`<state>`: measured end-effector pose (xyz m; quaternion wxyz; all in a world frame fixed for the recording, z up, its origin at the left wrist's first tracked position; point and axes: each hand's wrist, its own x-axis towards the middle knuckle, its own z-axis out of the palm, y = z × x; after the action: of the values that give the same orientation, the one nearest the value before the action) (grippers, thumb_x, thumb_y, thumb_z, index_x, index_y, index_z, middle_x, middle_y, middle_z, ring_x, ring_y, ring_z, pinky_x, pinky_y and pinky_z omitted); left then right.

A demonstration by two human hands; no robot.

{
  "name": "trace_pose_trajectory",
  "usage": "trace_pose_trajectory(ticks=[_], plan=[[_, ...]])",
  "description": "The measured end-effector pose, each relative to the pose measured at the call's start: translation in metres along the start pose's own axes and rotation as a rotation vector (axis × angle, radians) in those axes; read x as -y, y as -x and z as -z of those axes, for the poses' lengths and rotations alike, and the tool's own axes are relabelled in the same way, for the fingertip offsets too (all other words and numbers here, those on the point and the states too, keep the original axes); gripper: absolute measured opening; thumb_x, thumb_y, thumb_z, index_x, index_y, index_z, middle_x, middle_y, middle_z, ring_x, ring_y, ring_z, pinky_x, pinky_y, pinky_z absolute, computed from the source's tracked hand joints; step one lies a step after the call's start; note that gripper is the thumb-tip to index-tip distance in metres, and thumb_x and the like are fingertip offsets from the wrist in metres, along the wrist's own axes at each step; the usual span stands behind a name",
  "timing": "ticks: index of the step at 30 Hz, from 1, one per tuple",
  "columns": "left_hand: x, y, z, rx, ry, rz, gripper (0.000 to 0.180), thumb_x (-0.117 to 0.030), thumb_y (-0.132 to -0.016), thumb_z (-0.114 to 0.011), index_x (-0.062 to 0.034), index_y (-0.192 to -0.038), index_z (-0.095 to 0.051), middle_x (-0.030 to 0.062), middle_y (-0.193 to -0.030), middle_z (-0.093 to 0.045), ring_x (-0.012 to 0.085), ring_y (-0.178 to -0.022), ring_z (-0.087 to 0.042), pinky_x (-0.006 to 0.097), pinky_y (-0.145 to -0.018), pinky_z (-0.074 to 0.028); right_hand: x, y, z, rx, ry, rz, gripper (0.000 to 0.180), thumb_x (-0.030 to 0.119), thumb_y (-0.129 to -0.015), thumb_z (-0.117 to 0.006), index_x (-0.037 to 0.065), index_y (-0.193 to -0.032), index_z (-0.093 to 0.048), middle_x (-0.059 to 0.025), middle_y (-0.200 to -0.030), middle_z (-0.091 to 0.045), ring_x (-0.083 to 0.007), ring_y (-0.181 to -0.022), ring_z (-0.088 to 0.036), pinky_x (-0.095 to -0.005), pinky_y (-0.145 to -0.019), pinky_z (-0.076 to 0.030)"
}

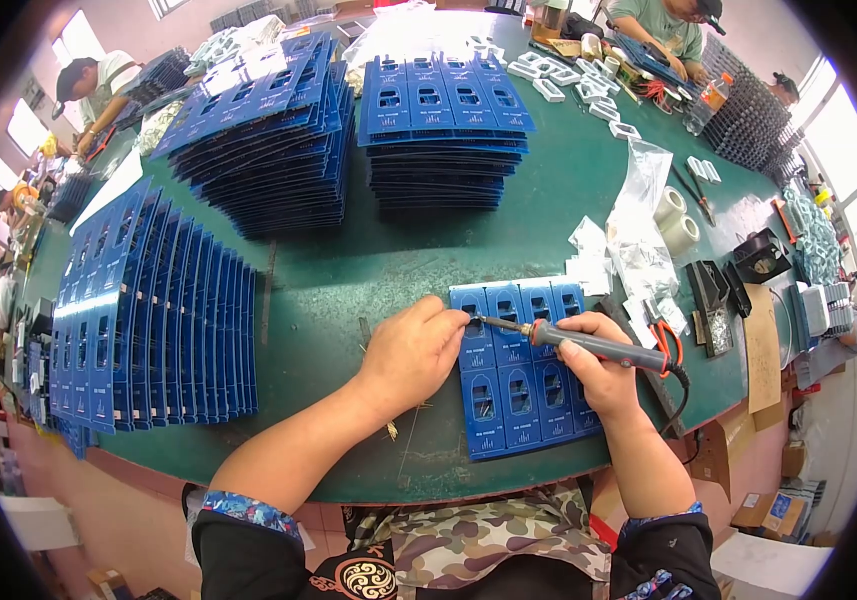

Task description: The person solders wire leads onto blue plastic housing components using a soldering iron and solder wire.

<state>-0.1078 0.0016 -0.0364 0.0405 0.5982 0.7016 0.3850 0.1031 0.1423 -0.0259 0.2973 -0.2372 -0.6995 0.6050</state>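
Note:
A blue circuit board panel (520, 410) with several cut-out windows lies flat on the green table in front of me. In my right hand (600, 368) is a soldering iron (603, 347) with a grey handle, its tip pointing left at the panel's upper left window. My left hand (416, 350) is closed at that same window, thumb and fingers pinched together close to the iron's tip. Whatever the pinch holds is too small and hidden to name.
Tall stacks of blue panels stand at the left (153, 320), back left (258, 140) and back middle (443, 130). To the right are red-handled pliers (666, 345), tape rolls (680, 234), a plastic bag (640, 230) and a black holder (712, 305). Other people work at the far sides.

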Motion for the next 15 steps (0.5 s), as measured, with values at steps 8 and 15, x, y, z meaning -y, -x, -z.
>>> trace_pose_trajectory(ticks=[8, 15], plan=[[-0.0008, -0.0005, -0.0002, 0.008, 0.001, -0.001, 0.012, -0.010, -0.084, -0.063, -0.0055, -0.094, -0.067, 0.0092, -0.081, -0.058, 0.0292, -0.071, -0.060, 0.038, -0.063, -0.050, 0.0000, -0.0002, 0.0002, 0.000, 0.021, 0.002, 0.022, 0.012, -0.084, -0.067, -0.002, -0.101, -0.063, -0.0041, -0.087, -0.062, -0.0089, -0.078, -0.053, -0.0249, -0.071, -0.043], [-0.0021, -0.0008, 0.0025, -0.005, 0.022, 0.007, 0.012, -0.009, -0.084, -0.062, -0.0050, -0.095, -0.066, 0.0094, -0.081, -0.058, 0.0288, -0.072, -0.061, 0.038, -0.063, -0.050, 0.0010, 0.0024, -0.0006, -0.048, -0.050, -0.029, 0.022, 0.011, -0.084, -0.067, -0.003, -0.101, -0.062, -0.0039, -0.088, -0.062, -0.0082, -0.078, -0.054, -0.0241, -0.071, -0.044]])
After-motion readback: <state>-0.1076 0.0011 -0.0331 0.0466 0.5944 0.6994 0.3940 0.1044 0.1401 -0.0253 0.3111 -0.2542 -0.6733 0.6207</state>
